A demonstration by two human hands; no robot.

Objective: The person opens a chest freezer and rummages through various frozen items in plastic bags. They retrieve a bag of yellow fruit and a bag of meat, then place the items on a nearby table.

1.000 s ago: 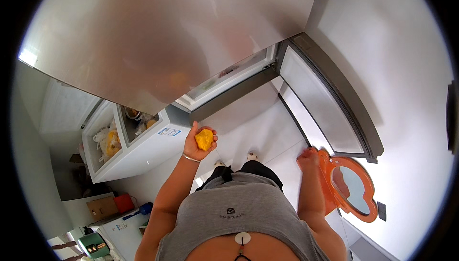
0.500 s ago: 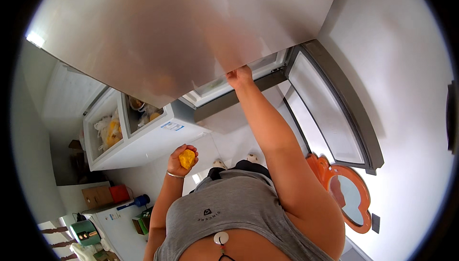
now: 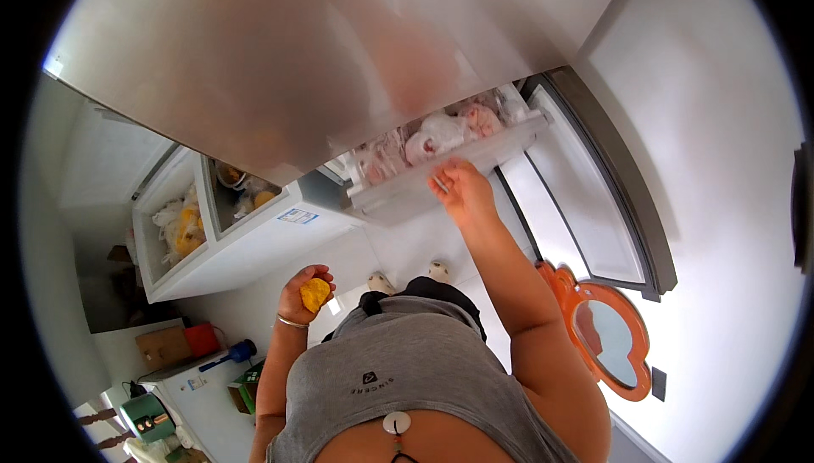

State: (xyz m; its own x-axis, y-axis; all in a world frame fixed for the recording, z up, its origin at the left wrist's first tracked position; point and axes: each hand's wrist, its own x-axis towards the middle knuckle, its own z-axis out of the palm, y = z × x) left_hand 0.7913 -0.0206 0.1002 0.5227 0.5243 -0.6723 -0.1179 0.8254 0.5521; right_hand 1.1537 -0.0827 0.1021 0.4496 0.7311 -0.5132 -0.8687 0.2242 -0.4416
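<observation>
My left hand (image 3: 298,293) is closed around a yellow lump (image 3: 315,295) with an uneven, wrinkled surface, held low in front of my body. I cannot make out its exact kind. Ahead and to the right, a clear-fronted freezer drawer (image 3: 398,194) sticks out below the large steel fridge door (image 3: 280,47). My right hand (image 3: 462,187) is at the front of that drawer, its fingers curled against the panel. Inside the drawer lie several plastic bags (image 3: 441,136) with pale and pinkish contents.
To the right, a lower door (image 3: 593,175) stands swung out by the wall. An orange-framed mirror (image 3: 606,336) is beneath it. At left, a white chest freezer (image 3: 246,247) holds bagged yellow food (image 3: 188,230). Boxes and a green appliance (image 3: 148,416) stand behind, at lower left.
The freezer drawer has come out toward me, showing its bags. My right hand has moved back with it. My left hand, still holding the yellow lump, has shifted slightly left and down.
</observation>
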